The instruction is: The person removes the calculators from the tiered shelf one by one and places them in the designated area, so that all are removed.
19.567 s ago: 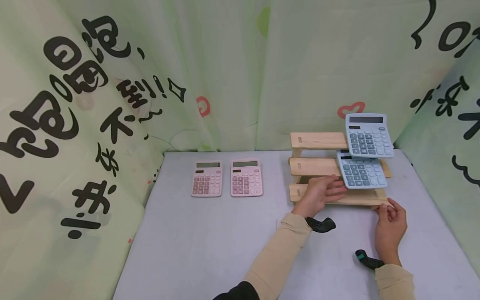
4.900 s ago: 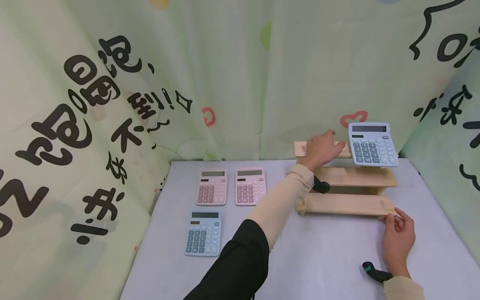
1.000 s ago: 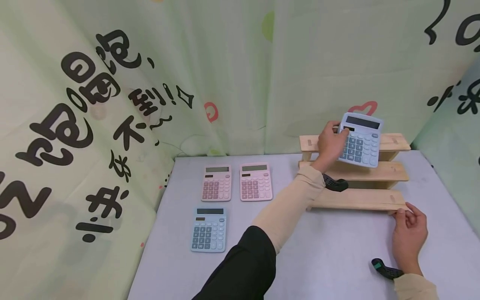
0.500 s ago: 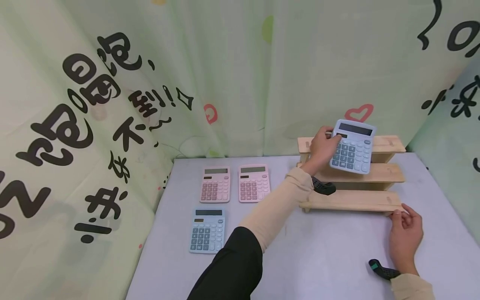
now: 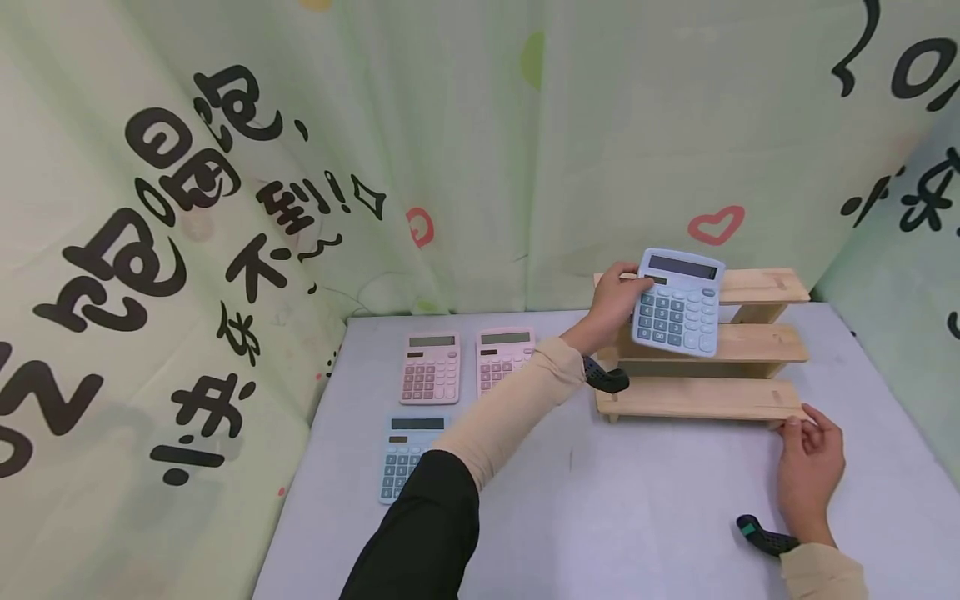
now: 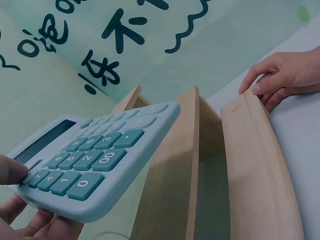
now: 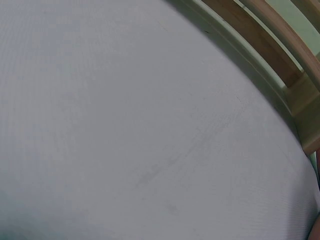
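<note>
My left hand (image 5: 611, 307) grips a light blue calculator (image 5: 678, 302) by its left edge, thumb on the front face and fingers behind. The calculator is tilted, keys facing me, and overlaps the upper two tiers of a three-tier wooden stand (image 5: 701, 398). In the left wrist view the thumb (image 6: 11, 171) presses beside the calculator's display, and fingers show underneath. At the stand's front right corner, my right hand (image 5: 812, 475) pinches the end of the lowest board between thumb and fingers. Only a sliver of that hand (image 7: 315, 230) enters the right wrist view.
Two pink calculators (image 5: 431, 371) lie side by side at the table's back left, the right one partly hidden by my left sleeve. A second blue calculator (image 5: 401, 467) lies in front of them, also partly covered. A printed curtain (image 5: 465, 167) hangs behind the white table (image 5: 600, 517).
First, one blue calculator went from the stand's middle tier to the table at left. Now the other has left the top tier in my left hand, moving left and slightly down. My right hand stays put.
</note>
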`<action>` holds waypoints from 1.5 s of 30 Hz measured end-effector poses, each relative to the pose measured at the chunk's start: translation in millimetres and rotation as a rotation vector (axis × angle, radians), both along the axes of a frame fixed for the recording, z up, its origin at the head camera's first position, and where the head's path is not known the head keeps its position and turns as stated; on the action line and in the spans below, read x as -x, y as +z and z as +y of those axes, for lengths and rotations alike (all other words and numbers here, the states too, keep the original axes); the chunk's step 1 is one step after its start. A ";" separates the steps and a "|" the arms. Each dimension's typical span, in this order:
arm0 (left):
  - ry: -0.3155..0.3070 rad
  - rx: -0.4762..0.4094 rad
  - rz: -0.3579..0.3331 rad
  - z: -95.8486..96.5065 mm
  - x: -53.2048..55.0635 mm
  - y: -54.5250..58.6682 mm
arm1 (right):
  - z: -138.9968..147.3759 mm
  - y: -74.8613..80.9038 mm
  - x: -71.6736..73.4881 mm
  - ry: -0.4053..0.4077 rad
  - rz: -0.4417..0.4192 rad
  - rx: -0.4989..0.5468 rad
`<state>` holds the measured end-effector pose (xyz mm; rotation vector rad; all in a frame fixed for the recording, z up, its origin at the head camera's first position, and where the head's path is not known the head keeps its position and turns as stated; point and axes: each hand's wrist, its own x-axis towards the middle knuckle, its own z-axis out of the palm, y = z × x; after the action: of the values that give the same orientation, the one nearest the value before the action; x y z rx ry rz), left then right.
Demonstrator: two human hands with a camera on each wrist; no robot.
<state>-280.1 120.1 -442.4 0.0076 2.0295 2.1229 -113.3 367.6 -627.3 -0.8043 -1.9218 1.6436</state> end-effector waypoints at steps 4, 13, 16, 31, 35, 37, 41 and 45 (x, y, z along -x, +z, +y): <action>-0.046 -0.050 -0.031 -17.8 -2.8 -5.3 | -1.1 -0.1 -0.8 0.002 -0.015 -0.011; -0.157 -0.097 -0.143 -60.2 -14.7 -5.0 | -1.4 -0.5 -3.2 -0.010 -0.010 -0.023; -0.186 -0.116 -0.178 -72.7 -19.0 -4.7 | -1.2 0.0 -4.6 -0.012 0.002 -0.016; -0.200 -0.111 -0.267 -129.5 -55.4 -20.5 | 1.4 -0.1 -3.6 0.007 -0.049 -0.042; -0.202 -0.103 -0.259 -146.0 -68.4 -27.4 | 1.4 0.1 -1.7 0.004 -0.051 -0.039; -0.195 -0.098 -0.260 -153.7 -74.7 -31.1 | 1.7 0.1 -1.3 0.004 -0.041 -0.035; -0.178 -0.090 -0.278 -166.1 -86.6 -39.8 | 2.1 -0.1 -1.9 0.006 -0.028 -0.050; -0.166 -0.077 -0.298 -177.6 -100.3 -49.3 | 0.8 -0.7 -3.6 0.003 -0.015 -0.059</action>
<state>-179.7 -57.5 -491.6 -0.1179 1.7156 1.9662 -109.8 368.5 -628.0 -0.7930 -1.9724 1.5795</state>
